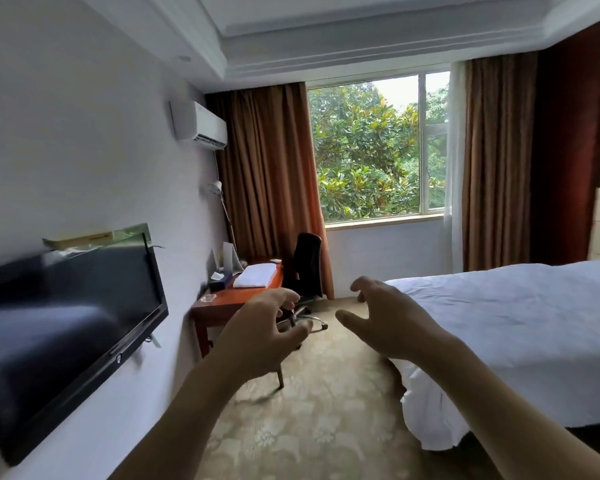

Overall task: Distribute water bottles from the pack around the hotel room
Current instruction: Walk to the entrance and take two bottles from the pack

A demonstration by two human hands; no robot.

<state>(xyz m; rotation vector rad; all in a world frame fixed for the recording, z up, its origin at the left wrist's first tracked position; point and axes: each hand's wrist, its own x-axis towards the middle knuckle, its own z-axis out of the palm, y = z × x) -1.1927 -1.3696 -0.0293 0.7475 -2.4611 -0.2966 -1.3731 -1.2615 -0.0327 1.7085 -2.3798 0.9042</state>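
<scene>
Head view: I am holding my left hand (264,327) and right hand (388,320) out, both empty, fingers loosely curled. No bottle pack is showing. Risk: I am heading for the desk (236,299) at 11 o'clock carrying nothing to set down.

L grip (264,327) curled empty, R grip (392,320) spread

Lit by daylight from window (378,147); interior moderately dim. Motion blur on television (66,334); wide-angle bending at edges.
</scene>
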